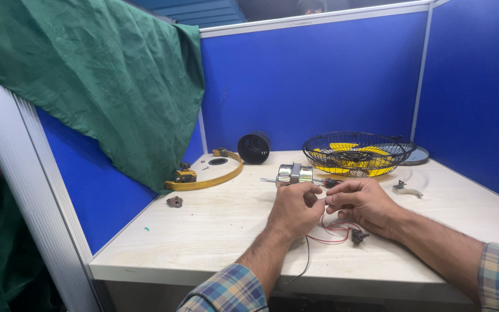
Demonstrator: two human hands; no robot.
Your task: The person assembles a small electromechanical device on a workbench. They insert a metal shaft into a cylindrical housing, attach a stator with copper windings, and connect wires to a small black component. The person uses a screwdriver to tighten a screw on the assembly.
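At the centre of the frame, the left hand [294,209] and the right hand [360,203] are meeting fingertip to fingertip, both pinching thin red wires [333,231] that are trailing down onto the pale table [203,231]. Just above them a small silver motor [295,174] is lying beside a black wire fan guard [356,152] with yellow blades [353,159].

Both forearms reach forward and converge; the left hand [295,209] and right hand [360,203] meet fingertip to fingertip, fingers curled, pinching.

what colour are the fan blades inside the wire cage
Yellow blades inside the black wire fan cage, clearest in the head view.
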